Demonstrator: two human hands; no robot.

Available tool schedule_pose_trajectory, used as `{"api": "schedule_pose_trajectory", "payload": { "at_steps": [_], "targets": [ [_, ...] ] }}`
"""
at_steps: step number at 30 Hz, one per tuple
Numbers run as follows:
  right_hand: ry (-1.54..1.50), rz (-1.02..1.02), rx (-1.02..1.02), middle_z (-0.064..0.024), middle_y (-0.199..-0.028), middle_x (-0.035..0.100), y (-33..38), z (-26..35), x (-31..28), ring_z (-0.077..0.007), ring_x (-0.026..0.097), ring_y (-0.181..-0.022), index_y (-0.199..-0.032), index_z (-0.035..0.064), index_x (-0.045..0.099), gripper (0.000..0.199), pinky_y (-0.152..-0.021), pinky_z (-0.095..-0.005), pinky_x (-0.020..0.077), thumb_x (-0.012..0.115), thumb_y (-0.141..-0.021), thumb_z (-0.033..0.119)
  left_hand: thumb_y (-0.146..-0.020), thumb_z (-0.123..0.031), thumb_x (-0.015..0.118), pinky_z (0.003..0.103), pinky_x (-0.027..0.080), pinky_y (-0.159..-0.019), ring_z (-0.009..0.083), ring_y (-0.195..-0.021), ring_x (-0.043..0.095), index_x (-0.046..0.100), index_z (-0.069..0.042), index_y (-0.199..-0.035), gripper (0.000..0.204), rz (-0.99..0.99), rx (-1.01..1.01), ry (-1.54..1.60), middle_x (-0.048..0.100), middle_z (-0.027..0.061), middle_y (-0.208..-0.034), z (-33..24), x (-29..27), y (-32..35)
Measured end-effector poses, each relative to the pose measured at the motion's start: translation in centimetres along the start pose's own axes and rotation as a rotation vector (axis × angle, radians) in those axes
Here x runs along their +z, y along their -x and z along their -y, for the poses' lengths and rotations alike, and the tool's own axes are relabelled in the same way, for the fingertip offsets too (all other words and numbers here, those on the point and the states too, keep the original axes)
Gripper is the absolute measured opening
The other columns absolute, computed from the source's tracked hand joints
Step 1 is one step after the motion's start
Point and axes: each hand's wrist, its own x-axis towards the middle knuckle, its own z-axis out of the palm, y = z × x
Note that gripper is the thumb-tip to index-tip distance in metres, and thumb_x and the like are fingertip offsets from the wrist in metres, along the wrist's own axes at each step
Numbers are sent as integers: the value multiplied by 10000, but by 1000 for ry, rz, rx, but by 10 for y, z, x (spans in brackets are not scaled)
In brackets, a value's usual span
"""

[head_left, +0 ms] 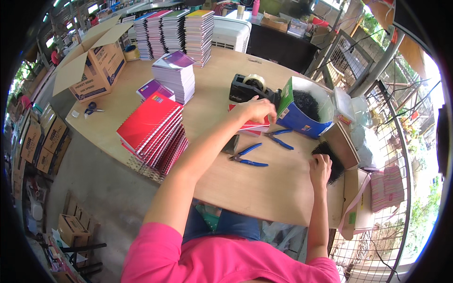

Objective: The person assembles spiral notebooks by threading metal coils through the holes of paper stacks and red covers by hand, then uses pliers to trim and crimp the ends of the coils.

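My left hand [260, 111] reaches across the table over a short stack of red notebooks [254, 126], its fingers bent downward and slightly apart. I see nothing held in it. Near the table's right side, the curled fingers of my right hand [321, 169] are at a heap of black binding coils [336, 166] beside an open cardboard box [340, 145]. Whatever they pinch is hidden. Between my hands lie two blue-handled pliers, the nearer pliers [250, 158] and the farther pliers [280, 138]. A large stack of red spiral notebooks [153, 127] stands left of my left forearm.
Behind my left hand stands a black tape dispenser [245, 89]. A blue-green box [302, 123] holds more black coils. Purple notebooks [174, 78], taller notebook stacks [198, 37] and an open carton [101, 68] occupy the far left. Scissors [92, 109] lie near the left edge.
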Motion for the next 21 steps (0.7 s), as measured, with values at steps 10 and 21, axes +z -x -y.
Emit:
{"api": "schedule_pose_trajectory", "payload": {
  "at_steps": [10,21],
  "targets": [
    [83,25,167,-129,-1129,613,27,-41,3,-345,592,-1048,-1102,57,648,324,-824,-470,509,757,-800,99,-691,-120,842,397,544,-895,288,-1018,693,759,-144,-1118,435,220,86,190,741,80,-1049,44,0,-67],
    [169,-9,-27,-113,-1058,626,22,-46,-10,-322,610,-989,-1132,55,656,278,-818,-436,476,671,-861,-6,-751,-49,775,388,541,-773,261,-861,715,679,-88,-936,212,-228,-97,145,748,80,-895,3,-71,-19]
  ]
}}
